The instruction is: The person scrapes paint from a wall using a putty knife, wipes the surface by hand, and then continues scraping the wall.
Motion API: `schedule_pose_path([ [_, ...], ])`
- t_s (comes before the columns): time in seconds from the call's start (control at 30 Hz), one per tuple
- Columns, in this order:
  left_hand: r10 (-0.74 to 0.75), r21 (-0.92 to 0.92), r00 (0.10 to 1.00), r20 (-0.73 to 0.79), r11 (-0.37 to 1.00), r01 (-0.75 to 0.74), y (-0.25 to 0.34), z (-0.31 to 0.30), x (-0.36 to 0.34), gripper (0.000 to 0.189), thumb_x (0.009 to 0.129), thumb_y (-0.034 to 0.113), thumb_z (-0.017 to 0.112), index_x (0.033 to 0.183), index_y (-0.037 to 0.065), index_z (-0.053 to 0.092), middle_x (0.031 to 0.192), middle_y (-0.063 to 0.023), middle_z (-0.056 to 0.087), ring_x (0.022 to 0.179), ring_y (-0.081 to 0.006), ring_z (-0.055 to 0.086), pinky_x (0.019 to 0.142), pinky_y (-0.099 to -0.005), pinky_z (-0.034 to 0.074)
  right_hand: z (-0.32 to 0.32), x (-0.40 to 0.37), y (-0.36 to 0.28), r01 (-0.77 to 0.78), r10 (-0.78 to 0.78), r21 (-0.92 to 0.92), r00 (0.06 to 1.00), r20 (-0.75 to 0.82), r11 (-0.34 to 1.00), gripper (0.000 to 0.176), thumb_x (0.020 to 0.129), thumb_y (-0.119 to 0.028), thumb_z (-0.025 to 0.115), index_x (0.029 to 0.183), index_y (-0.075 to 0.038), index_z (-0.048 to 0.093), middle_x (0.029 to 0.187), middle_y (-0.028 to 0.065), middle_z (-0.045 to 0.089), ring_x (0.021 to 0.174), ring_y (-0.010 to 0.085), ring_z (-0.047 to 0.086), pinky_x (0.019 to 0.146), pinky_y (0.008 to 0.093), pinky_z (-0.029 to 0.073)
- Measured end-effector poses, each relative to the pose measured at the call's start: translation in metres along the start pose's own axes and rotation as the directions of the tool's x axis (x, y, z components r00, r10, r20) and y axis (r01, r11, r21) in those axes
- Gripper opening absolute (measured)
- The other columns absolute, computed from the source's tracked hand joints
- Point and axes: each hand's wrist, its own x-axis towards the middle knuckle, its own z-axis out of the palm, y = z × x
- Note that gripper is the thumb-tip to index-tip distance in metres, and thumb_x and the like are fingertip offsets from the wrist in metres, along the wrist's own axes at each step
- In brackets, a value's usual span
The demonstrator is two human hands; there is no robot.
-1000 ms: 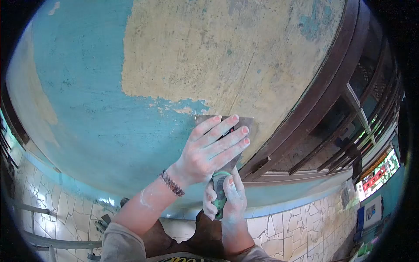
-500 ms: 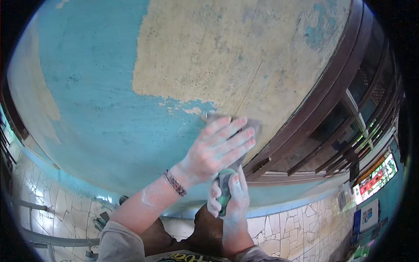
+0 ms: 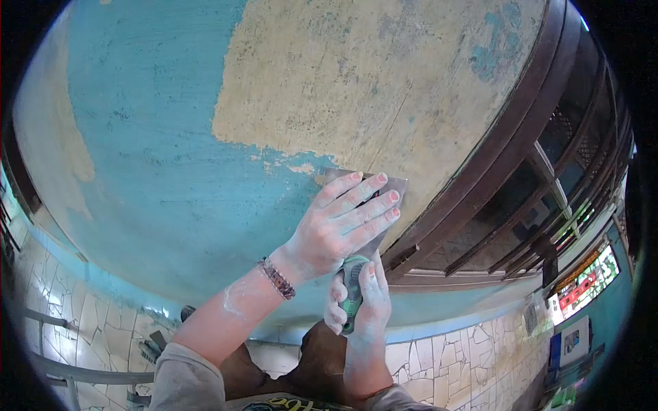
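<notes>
A paint scraper (image 3: 375, 245) with a wide metal blade and a green-and-grey handle is pressed to the wall (image 3: 157, 157). My right hand (image 3: 370, 301) is closed around its handle, thumb along the side. Flat across the blade lies my left hand (image 3: 336, 226), its dusty fingers stretched out and slightly spread, partly hiding the blade. The blade's top edge meets the wall where blue paint borders a bare beige patch (image 3: 301, 89). Small flaked spots show just left of the blade. Pale dust coats both hands.
A dark wooden window frame (image 3: 480, 164) with panes and slats runs close on the right. Below is a floor of irregular pale tiles (image 3: 452, 356). A grey metal rail (image 3: 103, 375) stands at lower left, near a brush-like item (image 3: 152, 348) on the floor.
The view has shifted slightly. The scraper and both hands sit a touch higher in view, with more of the blade's top edge showing. The hold is the same.
</notes>
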Motion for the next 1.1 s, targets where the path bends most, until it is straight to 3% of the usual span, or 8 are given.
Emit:
schedule_pose_path([
  [0.17,-0.012,0.003,1.000,0.000,1.000,0.012,0.006,0.005,-0.008,0.032,0.092,0.019,0.050,0.118,0.012,0.067,0.127,-0.0059,0.064,0.125,-0.0259,0.055,0.110,-0.0433,0.034,-0.008,-0.007,0.001,-0.018,0.018,-0.012,1.000,0.025,1.000,0.052,0.103,-0.035,0.043,0.146,-0.010,0.026,0.073,0.0095,0.052,0.044,0.0154,0.048,0.034,0.0267,0.039],
  [0.3,-0.012,0.002,1.000,-0.002,1.000,0.012,0.002,0.003,0.001,0.032,0.092,0.019,0.050,0.118,0.012,0.067,0.127,-0.0055,0.064,0.125,-0.0257,0.056,0.110,-0.0430,0.034,-0.002,-0.001,-0.005,-0.025,0.023,0.084,0.999,0.025,0.996,0.050,0.104,-0.034,0.043,0.146,-0.012,0.027,0.073,0.0094,0.052,0.045,0.0155,0.049,0.034,0.0264,0.039],
  [0.5,-0.019,0.033,1.000,-0.010,0.999,0.020,0.004,0.007,-0.008,0.030,0.092,0.019,0.050,0.115,0.013,0.069,0.122,-0.0061,0.067,0.124,-0.0260,0.057,0.110,-0.0419,0.034,-0.009,-0.002,-0.001,-0.011,0.012,-0.007,0.999,0.042,1.000,0.052,0.104,-0.033,0.042,0.148,-0.012,0.024,0.072,0.0096,0.050,0.043,0.0156,0.047,0.034,0.0264,0.038],
  [0.67,-0.045,0.036,0.999,-0.018,0.998,0.046,0.007,0.005,-0.003,0.029,0.095,0.020,0.048,0.111,0.014,0.071,0.119,-0.0053,0.069,0.122,-0.0257,0.058,0.110,-0.0407,0.034,-0.007,-0.009,-0.001,-0.086,0.085,-0.016,0.995,-0.049,0.996,0.054,0.103,-0.036,0.041,0.148,-0.013,0.022,0.070,0.0110,0.049,0.040,0.0160,0.044,0.031,0.0270,0.036],
  [0.8,-0.001,0.056,1.000,-0.005,0.998,0.001,0.004,0.010,-0.010,0.031,0.087,0.017,0.056,0.115,0.011,0.068,0.127,-0.0039,0.063,0.126,-0.0252,0.054,0.108,-0.0430,0.037,-0.011,0.002,-0.004,-0.039,0.036,0.037,0.996,0.081,0.999,0.050,0.104,-0.030,0.043,0.148,-0.012,0.027,0.075,0.0081,0.050,0.046,0.0144,0.048,0.036,0.0256,0.040],
  [0.9,0.007,0.060,0.999,-0.032,0.998,-0.005,-0.002,-0.001,0.016,0.031,0.096,0.022,0.046,0.112,0.013,0.071,0.119,-0.0054,0.069,0.122,-0.0250,0.058,0.110,-0.0409,0.034,-0.005,0.005,-0.007,-0.019,0.017,0.044,0.999,0.044,0.999,0.049,0.104,-0.031,0.042,0.146,-0.011,0.028,0.075,0.0082,0.051,0.045,0.0143,0.048,0.036,0.0255,0.040],
  [1.1,-0.024,0.060,0.999,-0.028,0.998,0.026,0.004,0.009,-0.006,0.032,0.094,0.023,0.046,0.111,0.013,0.071,0.122,-0.0054,0.068,0.123,-0.0258,0.057,0.108,-0.0415,0.035,-0.009,-0.003,-0.002,-0.030,0.030,-0.007,0.998,0.050,1.000,0.049,0.104,-0.031,0.041,0.145,-0.009,0.027,0.075,0.0089,0.052,0.045,0.0145,0.048,0.036,0.0259,0.040],
])
